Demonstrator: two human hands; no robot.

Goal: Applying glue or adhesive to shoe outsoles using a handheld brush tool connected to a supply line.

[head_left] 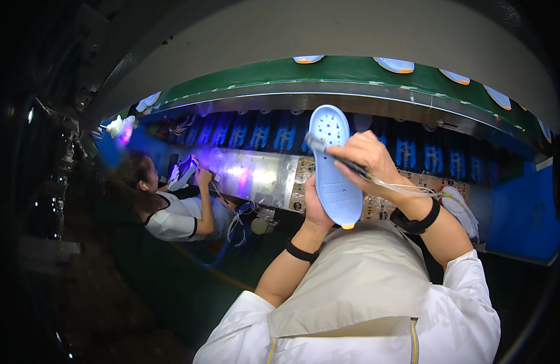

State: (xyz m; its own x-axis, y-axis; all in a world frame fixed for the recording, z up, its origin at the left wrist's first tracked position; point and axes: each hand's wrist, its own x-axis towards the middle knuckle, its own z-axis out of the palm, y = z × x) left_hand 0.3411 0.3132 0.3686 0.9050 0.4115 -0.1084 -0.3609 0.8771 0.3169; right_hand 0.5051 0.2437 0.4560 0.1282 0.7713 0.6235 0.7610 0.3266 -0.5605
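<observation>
A light blue shoe sole (339, 191) with small holes at its far end and an orange tab at its near end is held up in front of me. My left hand (317, 205) grips it from beneath, along its left edge, with some fingers hidden behind it. My right hand (368, 159) is closed around the dark handle of a brush (317, 144). Its head lies over the sole's left edge, just below the holes; whether it touches cannot be made out. Thin clear tubes (407, 187) trail from the handle over my right wrist.
Beyond my hands runs a green conveyor belt (264, 74) with several soles (395, 65) along it. Below it is a rack of blue holders (238, 130). A white shoe (459, 211) lies at right on a cardboard-covered bench (301, 182). At left, a co-worker (179, 209) handles a shoe under purple light.
</observation>
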